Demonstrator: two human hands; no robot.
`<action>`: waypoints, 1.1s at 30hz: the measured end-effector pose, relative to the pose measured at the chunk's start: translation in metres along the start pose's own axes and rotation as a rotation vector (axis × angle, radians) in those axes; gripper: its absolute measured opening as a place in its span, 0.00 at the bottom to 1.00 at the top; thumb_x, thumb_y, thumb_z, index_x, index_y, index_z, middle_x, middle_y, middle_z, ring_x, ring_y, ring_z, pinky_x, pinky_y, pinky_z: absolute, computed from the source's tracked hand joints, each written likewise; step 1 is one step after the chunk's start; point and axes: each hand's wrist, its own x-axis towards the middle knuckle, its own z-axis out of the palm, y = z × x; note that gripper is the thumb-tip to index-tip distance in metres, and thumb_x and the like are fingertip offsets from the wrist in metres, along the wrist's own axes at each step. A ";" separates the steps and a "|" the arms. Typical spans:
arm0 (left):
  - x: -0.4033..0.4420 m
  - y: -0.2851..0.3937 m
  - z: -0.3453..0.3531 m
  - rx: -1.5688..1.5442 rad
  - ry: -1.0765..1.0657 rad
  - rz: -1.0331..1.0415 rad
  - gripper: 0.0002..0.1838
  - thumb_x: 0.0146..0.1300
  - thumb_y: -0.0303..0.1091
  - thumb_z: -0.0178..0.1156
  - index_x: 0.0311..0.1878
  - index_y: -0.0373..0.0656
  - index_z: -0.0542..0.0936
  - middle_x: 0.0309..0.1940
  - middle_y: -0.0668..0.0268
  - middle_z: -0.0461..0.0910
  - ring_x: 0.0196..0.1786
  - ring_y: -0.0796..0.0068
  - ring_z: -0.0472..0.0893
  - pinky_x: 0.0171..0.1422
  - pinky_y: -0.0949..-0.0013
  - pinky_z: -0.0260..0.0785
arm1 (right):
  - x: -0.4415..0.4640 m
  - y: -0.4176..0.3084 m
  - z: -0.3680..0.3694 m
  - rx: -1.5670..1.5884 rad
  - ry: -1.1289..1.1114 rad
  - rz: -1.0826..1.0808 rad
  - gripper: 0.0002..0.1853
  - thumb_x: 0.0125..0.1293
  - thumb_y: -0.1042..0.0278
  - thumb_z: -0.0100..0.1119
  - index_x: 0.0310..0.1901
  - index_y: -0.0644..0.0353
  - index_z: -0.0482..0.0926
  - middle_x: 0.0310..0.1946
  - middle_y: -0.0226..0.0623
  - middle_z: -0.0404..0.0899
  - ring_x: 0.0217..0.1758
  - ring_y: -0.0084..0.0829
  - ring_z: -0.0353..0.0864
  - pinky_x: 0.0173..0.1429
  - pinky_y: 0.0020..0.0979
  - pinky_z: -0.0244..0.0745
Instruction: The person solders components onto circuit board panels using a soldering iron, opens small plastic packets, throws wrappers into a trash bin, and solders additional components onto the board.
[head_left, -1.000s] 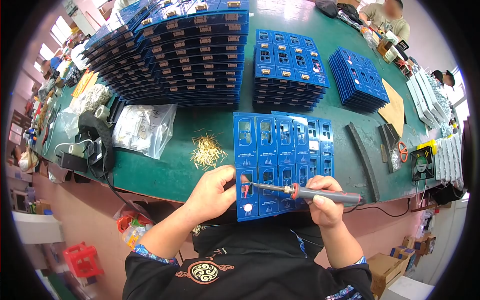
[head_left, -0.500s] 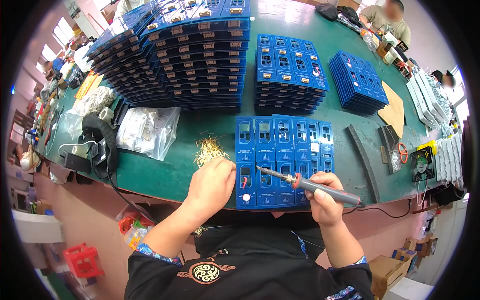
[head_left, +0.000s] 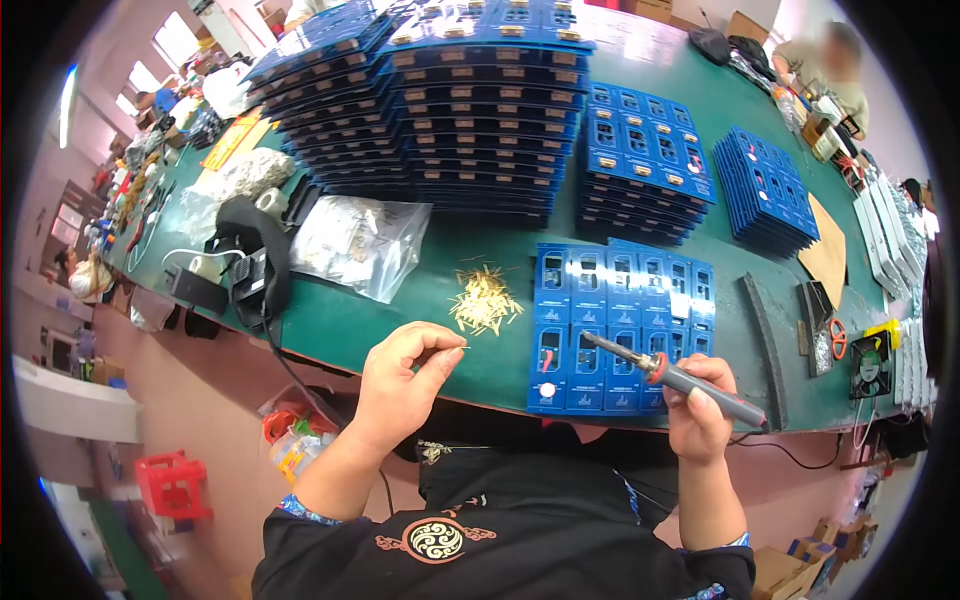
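My left hand (head_left: 408, 378) pinches a thin golden pin (head_left: 464, 347) between thumb and forefinger, just below a small heap of similar golden pins (head_left: 484, 303) on the table. My right hand (head_left: 698, 428) is closed around the grey handle of a soldering iron (head_left: 712, 394). The iron's tip points up and left, above a blue circuit board panel (head_left: 600, 392) with several rectangular cut-outs. On the panel's lower left lie a small red piece (head_left: 547, 358) and a round white disc (head_left: 546, 391). Whether the iron's tip touches the panel, I cannot tell.
Tall stacks of blue boards (head_left: 480, 120) rise behind, with lower stacks (head_left: 645, 165) to the right. A plastic bag of parts (head_left: 355, 245) and a black strap (head_left: 268, 270) lie left. A dark bar (head_left: 765, 350), orange scissors (head_left: 838, 340) and a small fan (head_left: 870, 368) are right.
The view has shifted, so the table things appear farther right. My left hand has drawn back from the pin heap, and a pin shows in its fingers. My right hand still grips the iron.
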 end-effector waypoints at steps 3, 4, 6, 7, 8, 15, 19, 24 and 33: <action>-0.012 0.004 -0.018 0.051 0.021 0.014 0.03 0.61 0.20 0.61 0.38 0.34 0.81 0.37 0.62 0.82 0.38 0.75 0.80 0.44 0.73 0.72 | -0.001 -0.003 0.000 -0.011 -0.003 -0.016 0.16 0.60 0.67 0.61 0.47 0.63 0.73 0.37 0.38 0.72 0.35 0.25 0.69 0.42 0.26 0.67; -0.018 0.007 -0.032 0.084 0.001 0.022 0.02 0.61 0.21 0.62 0.37 0.34 0.81 0.36 0.61 0.82 0.38 0.73 0.80 0.44 0.71 0.73 | -0.001 -0.004 -0.001 -0.016 -0.003 -0.022 0.16 0.60 0.67 0.61 0.47 0.63 0.72 0.37 0.38 0.72 0.35 0.25 0.69 0.42 0.26 0.66; -0.034 0.008 -0.073 0.092 -0.120 -0.016 0.02 0.61 0.22 0.62 0.36 0.34 0.81 0.35 0.61 0.83 0.39 0.71 0.81 0.45 0.70 0.73 | -0.003 -0.010 -0.002 -0.029 0.001 -0.051 0.17 0.60 0.66 0.62 0.47 0.63 0.72 0.37 0.38 0.71 0.35 0.24 0.68 0.42 0.26 0.66; -0.047 0.005 -0.097 0.076 -0.166 -0.137 0.02 0.60 0.22 0.63 0.36 0.34 0.81 0.35 0.62 0.83 0.38 0.73 0.80 0.43 0.70 0.73 | -0.004 -0.013 -0.007 -0.039 0.001 -0.070 0.17 0.60 0.65 0.62 0.47 0.63 0.72 0.37 0.38 0.71 0.35 0.24 0.67 0.42 0.26 0.66; -0.063 -0.010 -0.128 0.006 -0.235 -0.235 0.03 0.58 0.22 0.63 0.36 0.34 0.81 0.34 0.62 0.82 0.37 0.74 0.80 0.42 0.70 0.73 | -0.005 -0.017 -0.011 -0.049 0.002 -0.092 0.17 0.60 0.65 0.62 0.48 0.63 0.72 0.37 0.37 0.71 0.35 0.24 0.67 0.42 0.26 0.66; -0.210 -0.169 -0.252 -0.165 0.217 -1.055 0.04 0.60 0.30 0.62 0.32 0.41 0.79 0.30 0.63 0.82 0.33 0.73 0.82 0.40 0.70 0.77 | -0.013 -0.034 -0.040 -0.104 0.105 -0.142 0.18 0.62 0.65 0.59 0.50 0.68 0.72 0.44 0.46 0.72 0.35 0.26 0.68 0.48 0.26 0.69; -0.296 -0.255 -0.226 0.058 0.320 -1.364 0.06 0.58 0.34 0.62 0.32 0.42 0.79 0.29 0.63 0.82 0.29 0.74 0.81 0.35 0.68 0.77 | -0.019 -0.039 -0.070 -0.072 0.046 -0.116 0.20 0.69 0.61 0.53 0.53 0.71 0.69 0.49 0.45 0.70 0.38 0.21 0.63 0.43 0.20 0.61; -0.357 -0.355 -0.227 0.242 0.728 -1.188 0.13 0.62 0.38 0.61 0.37 0.36 0.81 0.27 0.61 0.82 0.33 0.64 0.83 0.35 0.61 0.76 | -0.013 -0.041 -0.088 -0.061 -0.030 -0.148 0.25 0.71 0.58 0.53 0.60 0.71 0.67 0.47 0.39 0.74 0.36 0.21 0.63 0.39 0.23 0.57; -0.216 -0.235 -0.280 0.825 1.163 -0.181 0.11 0.72 0.35 0.54 0.49 0.37 0.76 0.42 0.62 0.78 0.44 0.69 0.77 0.55 0.65 0.71 | -0.041 -0.072 -0.076 -0.073 0.222 -0.290 0.18 0.66 0.63 0.57 0.52 0.67 0.72 0.42 0.41 0.74 0.37 0.25 0.69 0.43 0.28 0.65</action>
